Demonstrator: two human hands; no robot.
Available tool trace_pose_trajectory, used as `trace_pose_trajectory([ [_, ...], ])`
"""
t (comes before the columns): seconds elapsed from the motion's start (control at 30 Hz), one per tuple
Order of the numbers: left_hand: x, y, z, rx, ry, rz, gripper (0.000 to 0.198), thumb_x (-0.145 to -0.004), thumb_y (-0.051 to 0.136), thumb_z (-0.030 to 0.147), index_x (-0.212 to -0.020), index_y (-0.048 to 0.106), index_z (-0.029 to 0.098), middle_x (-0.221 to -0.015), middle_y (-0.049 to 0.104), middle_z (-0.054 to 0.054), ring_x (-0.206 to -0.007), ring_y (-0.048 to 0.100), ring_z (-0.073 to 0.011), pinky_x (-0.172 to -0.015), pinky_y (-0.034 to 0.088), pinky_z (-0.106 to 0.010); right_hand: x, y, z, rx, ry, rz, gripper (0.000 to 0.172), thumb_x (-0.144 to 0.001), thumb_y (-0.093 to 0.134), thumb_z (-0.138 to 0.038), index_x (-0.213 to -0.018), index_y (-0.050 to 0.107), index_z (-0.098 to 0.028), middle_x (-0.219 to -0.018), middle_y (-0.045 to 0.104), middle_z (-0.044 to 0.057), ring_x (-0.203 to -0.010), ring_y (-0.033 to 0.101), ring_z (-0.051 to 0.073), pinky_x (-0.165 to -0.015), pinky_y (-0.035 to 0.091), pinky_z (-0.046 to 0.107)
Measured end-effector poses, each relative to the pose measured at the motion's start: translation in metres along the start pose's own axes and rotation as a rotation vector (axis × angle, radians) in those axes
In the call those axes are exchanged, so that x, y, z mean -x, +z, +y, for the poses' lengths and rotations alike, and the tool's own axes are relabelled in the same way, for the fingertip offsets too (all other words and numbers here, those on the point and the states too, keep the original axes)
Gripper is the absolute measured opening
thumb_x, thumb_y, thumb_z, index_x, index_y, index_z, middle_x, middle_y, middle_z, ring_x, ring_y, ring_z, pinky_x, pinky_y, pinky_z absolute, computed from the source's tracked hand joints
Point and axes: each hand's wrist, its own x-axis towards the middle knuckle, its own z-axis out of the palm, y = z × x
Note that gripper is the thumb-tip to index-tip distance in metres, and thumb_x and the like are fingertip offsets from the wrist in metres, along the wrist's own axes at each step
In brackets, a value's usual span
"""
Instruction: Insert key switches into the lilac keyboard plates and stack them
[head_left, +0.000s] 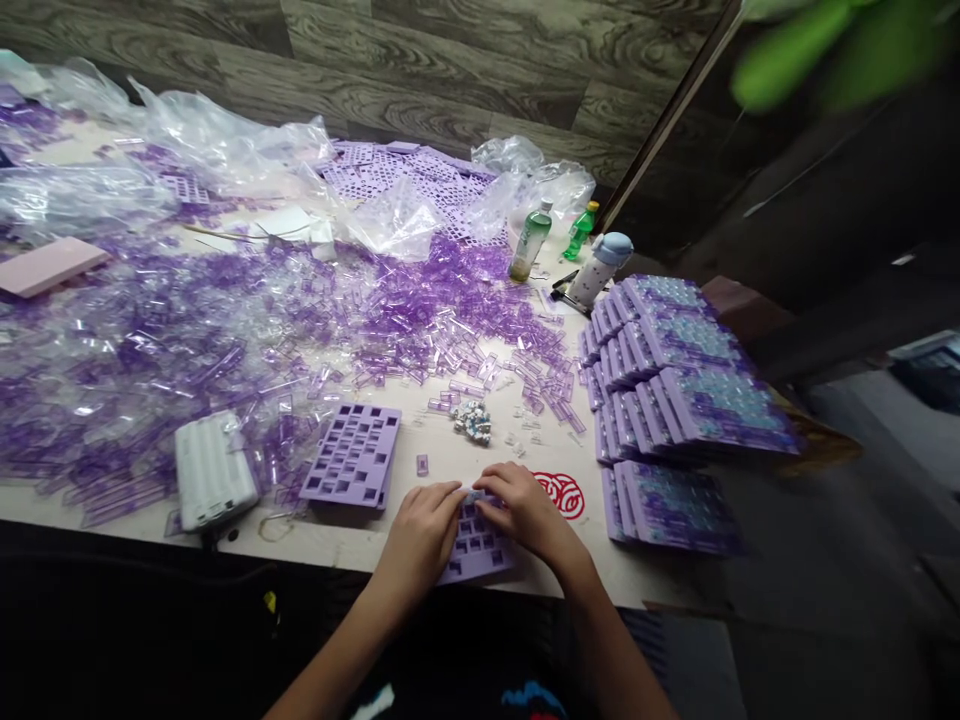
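Note:
A light purple panel with rows of square holes [474,572] lies at the table's front edge, under both hands. My left hand [424,530] grips its left side, fingers closed and pointing to the top. From the right, my right hand [525,508] bends over the panel's upper part, its fingers pinched together. A small pale piece shows between the fingertips of the two hands, too hidden to name. Left of them lies another purple panel with square holes [352,455]. One small clear purple rectangular piece [422,465] rests between the panels.
Beyond the hands are a pile of small white and blue bits [472,423] and red rings [561,495]. Stacked purple panels [675,370] stand at right. Loose clear purple pieces [187,340] cover the left. A white case [215,470], bottles [531,240] and plastic bags [225,140] also lie around.

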Motion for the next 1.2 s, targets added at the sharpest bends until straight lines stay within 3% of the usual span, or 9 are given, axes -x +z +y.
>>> trace_pose_trajectory([
  [0.37,0.005,0.004,0.000,-0.155,0.083,-0.130,0.042,-0.082,0.048,0.008,-0.121,0.052,0.021,-0.122,0.057,-0.007,-0.106,0.050,-0.0226,-0.088,0.039,-0.039,-0.005,0.007,0.002,-0.007,0.068,-0.065,0.011,-0.079,0.064,-0.008,-0.087,0.062,-0.016,-0.086,0.062,0.006,-0.085,0.054,0.019,-0.077,0.044,0.031],
  [0.5,0.008,0.009,-0.004,-0.249,0.135,-0.128,0.045,-0.082,0.044,0.007,-0.125,0.049,0.021,-0.123,0.056,-0.008,-0.107,0.049,-0.0222,-0.090,0.037,-0.038,-0.007,0.007,0.003,0.014,0.046,-0.046,0.007,-0.080,0.064,-0.011,-0.081,0.064,-0.018,-0.084,0.064,0.005,-0.088,0.053,0.020,-0.076,0.043,0.031],
  [0.77,0.015,0.020,-0.008,-0.280,0.175,-0.089,0.049,-0.083,0.040,0.005,-0.130,0.043,0.018,-0.129,0.051,-0.008,-0.109,0.045,-0.0237,-0.092,0.034,-0.039,-0.005,0.008,0.019,-0.089,0.049,-0.056,0.015,-0.076,0.069,-0.010,-0.087,0.068,-0.021,-0.080,0.065,0.002,-0.081,0.056,0.017,-0.071,0.042,0.027],
  [0.93,0.018,0.026,-0.010,-0.257,0.177,-0.067,0.051,-0.081,0.039,0.004,-0.131,0.044,0.018,-0.130,0.050,-0.009,-0.112,0.044,-0.0245,-0.094,0.033,-0.040,-0.006,0.009,0.014,0.030,0.007,-0.089,0.006,-0.082,0.064,-0.014,-0.081,0.066,-0.020,-0.076,0.065,0.001,-0.079,0.054,0.017,-0.069,0.036,0.028],
  [1.2,0.020,0.030,-0.011,-0.275,0.198,0.000,0.050,-0.081,0.037,0.002,-0.128,0.047,0.014,-0.127,0.053,-0.011,-0.112,0.044,-0.0254,-0.094,0.033,-0.040,-0.015,0.002,-0.003,0.207,0.104,-0.190,0.008,-0.083,0.065,-0.020,-0.075,0.064,-0.021,-0.073,0.066,0.002,-0.088,0.052,0.021,-0.069,0.029,0.032],
])
